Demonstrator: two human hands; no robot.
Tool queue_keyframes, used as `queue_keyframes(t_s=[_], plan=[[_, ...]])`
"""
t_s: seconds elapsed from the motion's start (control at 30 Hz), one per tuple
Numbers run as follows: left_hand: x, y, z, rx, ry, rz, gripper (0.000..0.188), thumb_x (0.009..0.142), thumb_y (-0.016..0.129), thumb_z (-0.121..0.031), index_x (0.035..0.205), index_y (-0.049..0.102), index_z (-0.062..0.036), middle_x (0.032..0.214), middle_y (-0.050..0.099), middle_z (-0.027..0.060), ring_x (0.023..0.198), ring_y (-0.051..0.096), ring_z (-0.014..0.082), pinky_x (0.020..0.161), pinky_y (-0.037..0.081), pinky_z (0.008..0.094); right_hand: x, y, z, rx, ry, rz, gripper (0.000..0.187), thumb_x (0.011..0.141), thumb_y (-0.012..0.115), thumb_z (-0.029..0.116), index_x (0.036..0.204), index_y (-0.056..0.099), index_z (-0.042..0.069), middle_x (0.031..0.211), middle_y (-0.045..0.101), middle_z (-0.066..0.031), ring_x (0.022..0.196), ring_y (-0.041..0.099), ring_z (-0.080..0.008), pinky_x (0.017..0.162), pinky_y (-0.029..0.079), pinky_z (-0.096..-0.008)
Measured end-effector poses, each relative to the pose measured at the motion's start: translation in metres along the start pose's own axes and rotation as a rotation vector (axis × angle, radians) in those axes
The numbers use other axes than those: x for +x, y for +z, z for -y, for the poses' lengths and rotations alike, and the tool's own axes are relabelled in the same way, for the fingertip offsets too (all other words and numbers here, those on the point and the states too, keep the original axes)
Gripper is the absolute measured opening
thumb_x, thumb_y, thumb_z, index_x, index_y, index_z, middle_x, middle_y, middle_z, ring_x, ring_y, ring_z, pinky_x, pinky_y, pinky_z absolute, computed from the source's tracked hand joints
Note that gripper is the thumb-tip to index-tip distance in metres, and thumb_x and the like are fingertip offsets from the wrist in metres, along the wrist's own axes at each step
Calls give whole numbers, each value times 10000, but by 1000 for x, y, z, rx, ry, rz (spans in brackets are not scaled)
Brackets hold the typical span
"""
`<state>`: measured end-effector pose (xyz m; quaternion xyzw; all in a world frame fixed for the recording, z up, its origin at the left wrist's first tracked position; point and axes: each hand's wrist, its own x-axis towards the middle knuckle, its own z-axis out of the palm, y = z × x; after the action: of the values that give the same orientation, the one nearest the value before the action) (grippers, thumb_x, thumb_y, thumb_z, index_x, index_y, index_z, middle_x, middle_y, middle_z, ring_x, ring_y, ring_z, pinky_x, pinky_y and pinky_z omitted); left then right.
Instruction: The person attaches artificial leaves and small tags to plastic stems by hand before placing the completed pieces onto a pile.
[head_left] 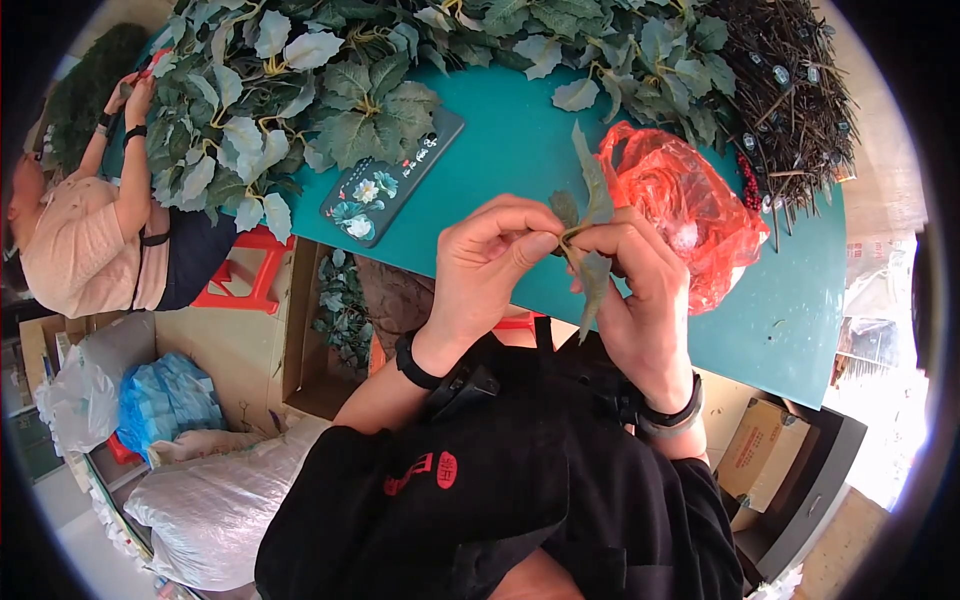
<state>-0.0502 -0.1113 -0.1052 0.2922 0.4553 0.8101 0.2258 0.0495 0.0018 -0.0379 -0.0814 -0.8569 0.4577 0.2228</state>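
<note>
Between my two hands, above the near edge of the green table (490, 140), is a small sprig of artificial leaves (592, 180). My left hand (490, 255) pinches its stem with thumb and forefinger. From the other side, my right hand (640, 280) grips the sprig close to the same spot, fingers curled. Green leaves point up and down from where the fingertips meet; the exact join is hidden by them. Just right of my right hand lies a crumpled red plastic bag (690, 210) with something pale inside.
Piled leaf sprigs (370, 110) cover the table's far side, beside a dark floral-patterned case (390, 180). Dark twig bundles (785, 90) lie far right. Another person (100, 230) works at the left, near a red stool (245, 275). A cardboard box (765, 455) sits in a drawer lower right.
</note>
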Motion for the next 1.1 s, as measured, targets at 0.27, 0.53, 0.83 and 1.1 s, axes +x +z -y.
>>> queue_keyframes(t_s=[0.27, 0.53, 0.83, 1.1], plan=[[0, -1, -1, -57, -13, 15, 95, 830, 646, -3, 923, 653, 9, 958, 607, 67, 851, 572, 121, 748, 468, 243, 3, 0, 2, -42, -80, 2, 190, 740, 563, -117, 885, 551, 6, 815, 524, -145, 697, 548, -328, 600, 450, -352], [-2, 0, 2, -69, 32, 17, 85, 825, 654, -14, 907, 656, 9, 944, 610, 77, 849, 569, 126, 744, 461, 247, 2, 2, 1, -58, -77, -26, 157, 753, 576, -97, 870, 542, 2, 826, 533, -150, 702, 554, -325, 604, 456, -347], [-4, 8, 5, -77, 25, -43, 100, 838, 654, -54, 917, 647, 6, 944, 601, 75, 856, 558, 130, 739, 452, 242, 4, 7, 6, -101, -119, -89, 114, 765, 595, -81, 839, 553, -6, 811, 547, -121, 688, 559, -237, 610, 449, -292], [-1, 12, 7, -135, 17, -31, 91, 849, 645, -53, 923, 653, -1, 952, 598, 59, 826, 548, 103, 707, 448, 226, 1, 7, 1, -70, -86, -102, 113, 767, 594, -82, 838, 553, -4, 815, 549, -112, 685, 553, -223, 607, 448, -284]])
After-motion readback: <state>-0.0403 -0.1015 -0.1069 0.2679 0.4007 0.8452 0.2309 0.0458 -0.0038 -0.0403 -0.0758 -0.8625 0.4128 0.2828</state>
